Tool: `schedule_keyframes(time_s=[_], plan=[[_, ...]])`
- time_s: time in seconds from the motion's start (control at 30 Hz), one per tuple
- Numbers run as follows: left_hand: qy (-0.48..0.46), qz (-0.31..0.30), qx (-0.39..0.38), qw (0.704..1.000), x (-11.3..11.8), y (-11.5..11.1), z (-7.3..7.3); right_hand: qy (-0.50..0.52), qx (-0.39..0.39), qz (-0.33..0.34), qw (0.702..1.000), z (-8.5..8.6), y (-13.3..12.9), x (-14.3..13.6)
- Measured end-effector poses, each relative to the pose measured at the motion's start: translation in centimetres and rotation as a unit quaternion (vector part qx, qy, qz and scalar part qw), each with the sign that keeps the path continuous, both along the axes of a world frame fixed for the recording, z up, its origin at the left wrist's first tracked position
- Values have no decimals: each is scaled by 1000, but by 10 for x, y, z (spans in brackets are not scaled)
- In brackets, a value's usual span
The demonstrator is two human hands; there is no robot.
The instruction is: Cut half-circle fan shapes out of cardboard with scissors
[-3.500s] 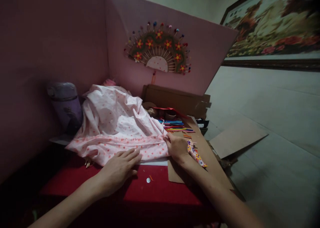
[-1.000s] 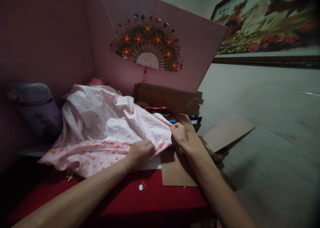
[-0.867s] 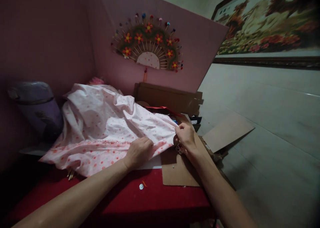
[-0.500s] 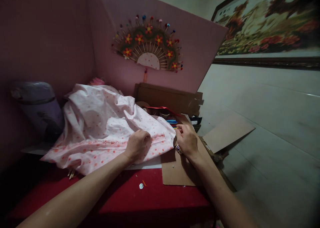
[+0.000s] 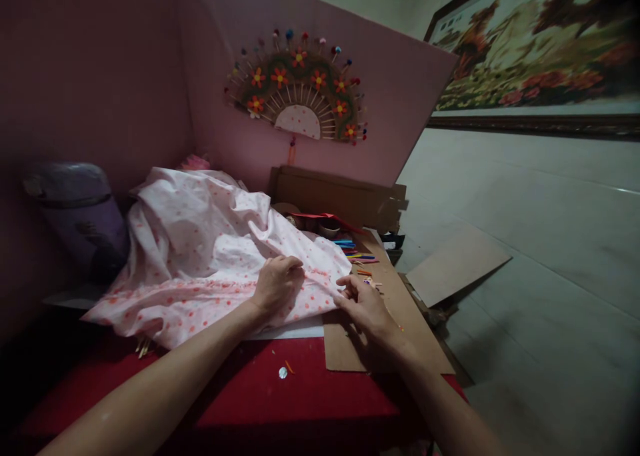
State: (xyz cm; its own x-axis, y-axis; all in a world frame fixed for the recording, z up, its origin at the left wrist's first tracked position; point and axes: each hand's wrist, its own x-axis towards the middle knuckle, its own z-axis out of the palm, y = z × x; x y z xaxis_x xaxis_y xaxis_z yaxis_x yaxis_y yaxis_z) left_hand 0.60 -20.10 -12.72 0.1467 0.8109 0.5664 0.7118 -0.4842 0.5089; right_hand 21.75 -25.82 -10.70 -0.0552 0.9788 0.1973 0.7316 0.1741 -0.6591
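Note:
A white cloth with red and orange dots (image 5: 195,243) lies bunched over the left and middle of the table. My left hand (image 5: 277,284) is closed on a fold of it, fingertips turned away from me and partly hidden. At the cloth's right corner is my right hand (image 5: 367,309), thumb and fingers apart; whether it touches the edge I cannot tell. Beneath that hand lies a sheet of brown cardboard (image 5: 345,349). Beyond it on the cardboard are coloured strips (image 5: 363,257) and small orange bits (image 5: 364,272).
A purple container (image 5: 83,216) stands at the left. A decorated fan (image 5: 299,96) hangs on the pink panel behind. Cardboard pieces (image 5: 335,196) and a small cup (image 5: 329,229) sit at the back. On the red tablecloth (image 5: 240,396) lies a small pale disc (image 5: 283,373).
My right hand has moved toward me from the coloured strips to the cloth's right corner, and its fingers have spread. The left hand has barely moved.

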Motion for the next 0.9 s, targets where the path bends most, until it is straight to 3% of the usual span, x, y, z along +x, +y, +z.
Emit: schedule_keyframes(time_s=[0.1,0.3,0.43,0.67,0.9], plan=[[4,18,39,999,2,1,3,-20,38,-30,999,2,-1,-2],[144,8,88,986,2,-5,3,-214,73,-73,971,4,-7,-9],[113,-4,111,987,-4,-9,4,-210,87,-94,969,5,-10,-7],[192,-164,115,961,-4,-25,-3,-179,139,-44,973,19,7,-22],[187,-162,115,962,-1,-30,-8,-236,93,-37,966,19,41,-40]])
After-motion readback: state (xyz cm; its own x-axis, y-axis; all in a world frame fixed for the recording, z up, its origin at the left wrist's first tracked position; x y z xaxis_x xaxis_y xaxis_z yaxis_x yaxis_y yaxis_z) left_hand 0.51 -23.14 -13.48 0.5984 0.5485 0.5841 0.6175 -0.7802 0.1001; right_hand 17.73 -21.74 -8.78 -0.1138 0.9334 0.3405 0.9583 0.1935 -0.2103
